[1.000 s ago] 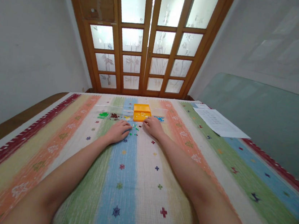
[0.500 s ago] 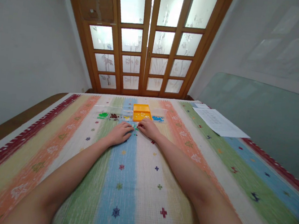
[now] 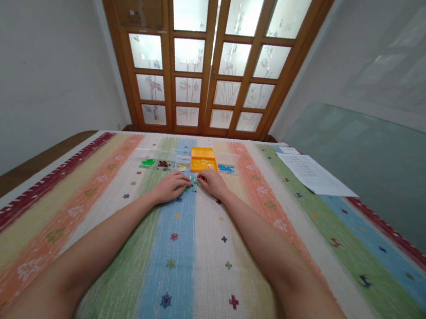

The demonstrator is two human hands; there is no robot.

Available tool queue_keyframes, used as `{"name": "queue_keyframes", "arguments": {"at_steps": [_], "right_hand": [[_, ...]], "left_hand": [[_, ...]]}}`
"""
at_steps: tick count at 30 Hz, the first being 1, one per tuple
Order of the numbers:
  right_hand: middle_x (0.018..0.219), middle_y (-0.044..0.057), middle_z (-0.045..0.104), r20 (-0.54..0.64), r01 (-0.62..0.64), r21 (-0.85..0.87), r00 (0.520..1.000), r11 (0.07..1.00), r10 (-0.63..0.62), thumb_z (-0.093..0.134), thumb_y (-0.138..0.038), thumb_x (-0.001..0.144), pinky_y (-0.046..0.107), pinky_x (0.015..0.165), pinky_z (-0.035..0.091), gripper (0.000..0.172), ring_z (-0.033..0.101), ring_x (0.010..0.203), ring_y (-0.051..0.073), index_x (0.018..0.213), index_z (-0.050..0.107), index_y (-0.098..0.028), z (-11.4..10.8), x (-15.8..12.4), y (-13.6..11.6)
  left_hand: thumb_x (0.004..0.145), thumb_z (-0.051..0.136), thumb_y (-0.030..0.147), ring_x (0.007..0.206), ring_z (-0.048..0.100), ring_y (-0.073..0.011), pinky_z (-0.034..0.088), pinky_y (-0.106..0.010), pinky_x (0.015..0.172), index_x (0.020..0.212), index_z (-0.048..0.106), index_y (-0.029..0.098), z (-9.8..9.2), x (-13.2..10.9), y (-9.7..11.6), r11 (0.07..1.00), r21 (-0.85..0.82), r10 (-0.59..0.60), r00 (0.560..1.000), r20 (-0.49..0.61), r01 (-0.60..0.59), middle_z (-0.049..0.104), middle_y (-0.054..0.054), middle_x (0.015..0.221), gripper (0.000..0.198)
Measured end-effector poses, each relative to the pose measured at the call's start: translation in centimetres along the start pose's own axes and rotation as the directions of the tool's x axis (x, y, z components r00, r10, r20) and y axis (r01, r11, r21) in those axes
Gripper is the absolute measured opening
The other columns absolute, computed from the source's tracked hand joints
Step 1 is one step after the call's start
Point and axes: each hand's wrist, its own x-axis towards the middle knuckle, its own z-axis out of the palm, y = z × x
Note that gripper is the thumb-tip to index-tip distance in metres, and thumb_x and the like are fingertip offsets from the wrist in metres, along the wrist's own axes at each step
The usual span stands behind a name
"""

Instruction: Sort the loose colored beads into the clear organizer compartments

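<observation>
My left hand (image 3: 170,187) rests on the cloth with its fingers curled toward several tiny green, white and dark red pieces (image 3: 194,180). A dark bit shows at its fingertips; what they pinch is too small to make out. Just across from it, my right hand (image 3: 212,182) is closed in a pinch, its fingertips beside the same pieces. Whatever it holds is hidden. Behind the right hand stands an orange box (image 3: 198,165) with its lid raised and small white pieces inside.
Left of the orange box are clear containers with green pieces (image 3: 148,162), dark brown pieces (image 3: 164,164) and yellow pieces (image 3: 181,166). Blue pieces (image 3: 226,169) lie to its right. Printed paper (image 3: 314,174) lies on the striped tablecloth (image 3: 169,278) at the right.
The left hand's thumb and fingers have drawn closer together, and green bits now show below its fingertips. My right hand stays almost in place.
</observation>
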Motion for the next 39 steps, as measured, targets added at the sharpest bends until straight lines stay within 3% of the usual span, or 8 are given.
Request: {"name": "queue_keyframes", "arguments": {"at_steps": [4,10,18,25,29,32,36,39], "right_hand": [[0.091,0.006,0.071,0.0,-0.043,-0.023,0.999,0.999,0.043,0.061,-0.023,0.097,0.03,0.081,0.04,0.015,0.059,0.088,0.02,0.092,0.075,-0.019,-0.2,-0.1,0.4],[0.09,0.006,0.071,0.016,-0.038,-0.053,0.999,0.998,0.038,0.061,-0.025,0.098,0.029,0.081,0.04,0.016,0.059,0.089,0.02,0.09,0.075,-0.02,0.0,-0.1,0.1],[0.091,0.006,0.07,0.011,0.021,-0.015,1.0,1.0,-0.02,0.061,-0.025,0.099,0.03,0.085,0.04,0.016,0.058,0.092,0.02,0.092,0.075,-0.019,0.1,-0.2,0.2],[0.097,0.007,0.07,0.042,0.083,0.001,0.996,0.997,-0.083,0.061,-0.023,0.1,0.031,0.089,0.042,0.016,0.058,0.098,0.021,0.102,0.076,-0.02,0.1,-0.2,-0.1],[0.104,0.009,0.069,0.043,0.042,-0.032,0.998,0.999,-0.04,0.059,-0.024,0.101,0.033,0.091,0.042,0.022,0.058,0.102,0.022,0.116,0.075,-0.021,0.1,-0.2,-0.1],[0.107,0.01,0.066,0.046,0.011,-0.089,0.999,0.996,-0.007,0.055,-0.026,0.103,0.033,0.091,0.041,0.029,0.057,0.101,0.022,0.126,0.072,-0.021,0.2,-0.1,-0.2],[0.103,0.009,0.064,0.076,0.008,-0.146,0.997,0.989,0.003,0.051,-0.028,0.105,0.032,0.09,0.041,0.029,0.056,0.098,0.021,0.122,0.074,-0.022,0.5,0.1,-0.2],[0.103,0.009,0.063,0.075,0.014,-0.151,0.997,0.989,-0.002,0.055,-0.03,0.103,0.031,0.089,0.041,0.025,0.056,0.1,0.022,0.117,0.075,-0.022,0.5,0.1,-0.3]], "left_hand": [[0.099,0.052,0.02,0.13,0.053,-0.0246,0.041,-0.047,0.117,0.128,0.072,0.027,0.1,0.1,0.4,0.999,0.004,0.05,0.996,0.067,-0.051,0.069,-0.006,0.132,0.036],[0.1,0.048,0.019,0.126,0.055,-0.0244,0.043,-0.046,0.115,0.129,0.072,0.026,0.2,0.1,0.3,0.999,0.016,0.047,0.996,0.076,-0.048,0.07,-0.006,0.131,0.038],[0.103,0.048,0.022,0.121,0.058,-0.0242,0.047,-0.047,0.111,0.126,0.074,0.025,0.4,-0.1,-0.8,1.0,0.019,0.005,0.999,-0.047,-0.004,0.071,-0.007,0.127,0.035],[0.103,0.046,0.023,0.122,0.058,-0.0237,0.046,-0.048,0.111,0.124,0.074,0.024,-0.2,-0.6,-2.5,0.991,0.042,-0.118,0.982,-0.149,0.125,0.07,-0.008,0.129,0.035],[0.101,0.048,0.025,0.121,0.059,-0.025,0.047,-0.048,0.11,0.121,0.075,0.022,-1.0,-1.2,-4.2,0.97,0.039,-0.225,0.95,-0.215,0.238,0.069,-0.009,0.129,0.034],[0.099,0.048,0.024,0.12,0.059,-0.0262,0.046,-0.049,0.111,0.119,0.076,0.021,-1.4,-1.7,-5.6,0.939,0.034,-0.319,0.903,-0.288,0.343,0.07,-0.009,0.128,0.035],[0.096,0.049,0.024,0.121,0.06,-0.0269,0.046,-0.049,0.112,0.117,0.075,0.021,-1.5,-2.2,-6.9,0.892,0.025,-0.416,0.841,-0.347,0.451,0.07,-0.009,0.127,0.034],[0.094,0.051,0.024,0.12,0.06,-0.0266,0.047,-0.048,0.112,0.117,0.074,0.021,-1.4,-2.3,-7.2,0.881,0.021,-0.435,0.827,-0.358,0.472,0.069,-0.009,0.127,0.033]]}}
